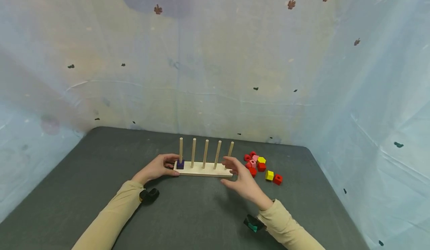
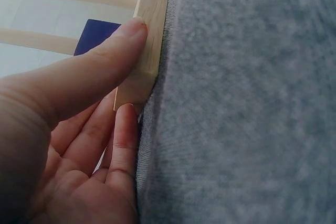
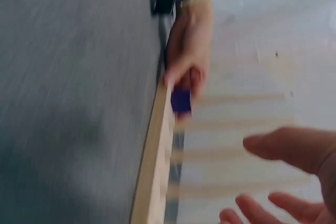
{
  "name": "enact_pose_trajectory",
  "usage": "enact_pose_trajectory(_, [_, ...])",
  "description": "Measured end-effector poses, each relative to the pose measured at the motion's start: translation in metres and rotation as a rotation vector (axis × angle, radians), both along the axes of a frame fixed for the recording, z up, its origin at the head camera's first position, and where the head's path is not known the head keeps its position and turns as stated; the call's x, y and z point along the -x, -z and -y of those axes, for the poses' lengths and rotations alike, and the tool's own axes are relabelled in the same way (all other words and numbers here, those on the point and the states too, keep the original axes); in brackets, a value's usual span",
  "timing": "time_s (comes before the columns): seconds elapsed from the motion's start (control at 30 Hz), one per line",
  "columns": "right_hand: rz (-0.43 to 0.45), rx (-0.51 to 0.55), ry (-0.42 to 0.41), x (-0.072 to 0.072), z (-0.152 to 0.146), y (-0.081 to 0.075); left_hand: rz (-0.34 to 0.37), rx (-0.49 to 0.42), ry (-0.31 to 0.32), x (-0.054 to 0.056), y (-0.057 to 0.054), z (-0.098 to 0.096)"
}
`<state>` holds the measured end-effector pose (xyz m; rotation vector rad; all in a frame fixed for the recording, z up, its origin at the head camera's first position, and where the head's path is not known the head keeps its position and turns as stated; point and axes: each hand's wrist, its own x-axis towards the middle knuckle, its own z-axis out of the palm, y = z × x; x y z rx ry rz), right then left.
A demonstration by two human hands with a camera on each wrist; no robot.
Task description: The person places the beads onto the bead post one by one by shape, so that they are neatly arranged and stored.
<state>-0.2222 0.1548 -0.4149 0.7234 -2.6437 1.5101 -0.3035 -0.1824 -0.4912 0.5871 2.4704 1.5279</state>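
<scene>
A pale wooden peg board (image 1: 205,172) with several upright dowels lies on the dark table. One dark purple square block (image 1: 180,165) sits at the base of its leftmost peg. My left hand (image 1: 157,169) grips the board's left end; in the left wrist view the thumb (image 2: 113,51) presses the long front edge while a fingertip touches the end face. Around the right end, my right hand (image 1: 243,181) hovers with thumb and fingers spread. Nothing lies between them in the right wrist view, where the right thumb (image 3: 294,148) points toward the pegs.
Right of the board lies a loose cluster of red, pink and yellow beads, among them a yellow block (image 1: 269,175) and a red block (image 1: 277,179) nearer the front. A patterned pale sheet (image 1: 215,74) hangs behind the table (image 1: 188,216) and along its sides.
</scene>
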Motion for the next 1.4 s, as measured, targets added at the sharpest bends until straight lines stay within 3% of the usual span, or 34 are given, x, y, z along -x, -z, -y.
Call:
enact_pose_trajectory(0.43, [-0.157, -0.118, 0.115, 0.004, -0.114, -0.017, -0.003, 0.015, -0.007, 0.002, 0.002, -0.001])
enact_pose_trajectory(0.63, [-0.184, -0.139, 0.163, 0.011, -0.162, -0.006, 0.009, 0.013, -0.012, 0.001, 0.001, -0.002])
enact_pose_trajectory(0.77, [-0.136, -0.168, 0.180, 0.016, -0.185, 0.010, 0.018, 0.006, -0.017, 0.001, 0.002, -0.002])
enact_pose_trajectory(1.07, [-0.037, -0.223, 0.135, 0.026, -0.206, 0.037, 0.010, -0.001, -0.017, 0.000, 0.002, -0.003])
enact_pose_trajectory(1.27, [-0.015, -0.237, 0.112, 0.020, -0.193, 0.025, 0.003, -0.002, -0.019, 0.000, 0.002, -0.003])
enact_pose_trajectory(1.4, [-0.015, -0.274, 0.111, 0.028, -0.196, 0.035, 0.000, -0.005, -0.015, 0.000, 0.003, -0.002])
